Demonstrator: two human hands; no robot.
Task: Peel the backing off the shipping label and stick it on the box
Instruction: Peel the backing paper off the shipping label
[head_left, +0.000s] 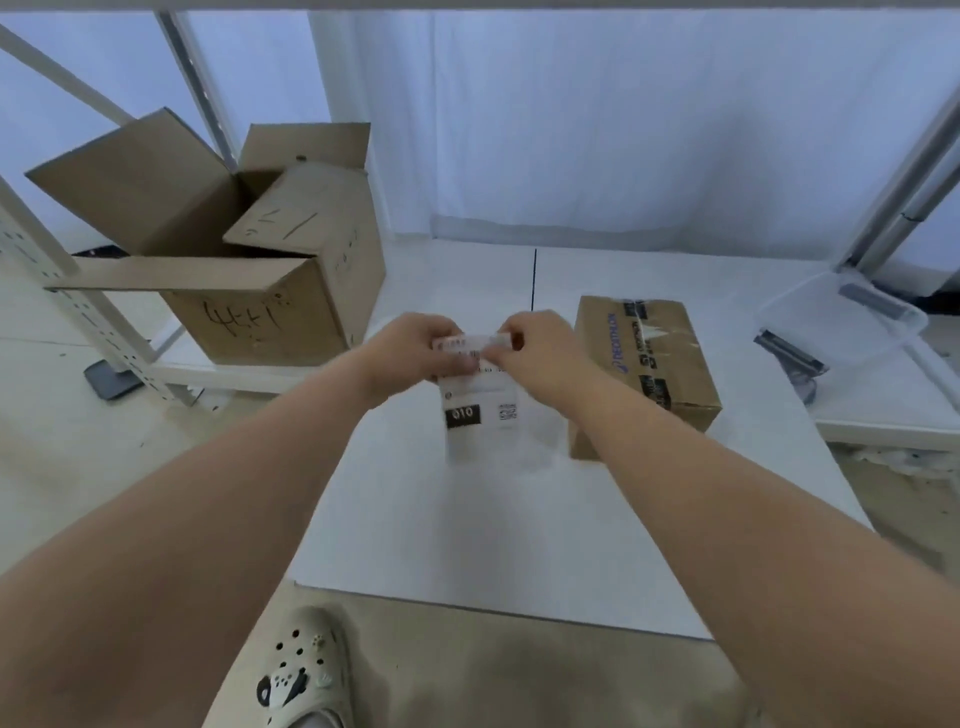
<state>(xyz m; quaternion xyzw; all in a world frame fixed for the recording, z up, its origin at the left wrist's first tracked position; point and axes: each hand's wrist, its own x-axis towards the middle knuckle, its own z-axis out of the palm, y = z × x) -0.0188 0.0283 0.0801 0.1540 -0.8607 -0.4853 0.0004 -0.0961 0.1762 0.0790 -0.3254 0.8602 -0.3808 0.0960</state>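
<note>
Frame centre: left hand (410, 348) & right hand (540, 348) both pinch top edge of shipping label (480, 410), fingers closed on it, label hanging above white table (467, 545). Box (644, 374) just right, taped shut.

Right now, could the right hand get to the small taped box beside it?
Probably yes: the small taped box sits just beside the right hand with nothing between them, but that hand is busy pinching the label.

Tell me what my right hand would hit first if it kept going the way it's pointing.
Probably the left hand: the right hand points left along the shipping label they both pinch; depth is unclear.
</note>
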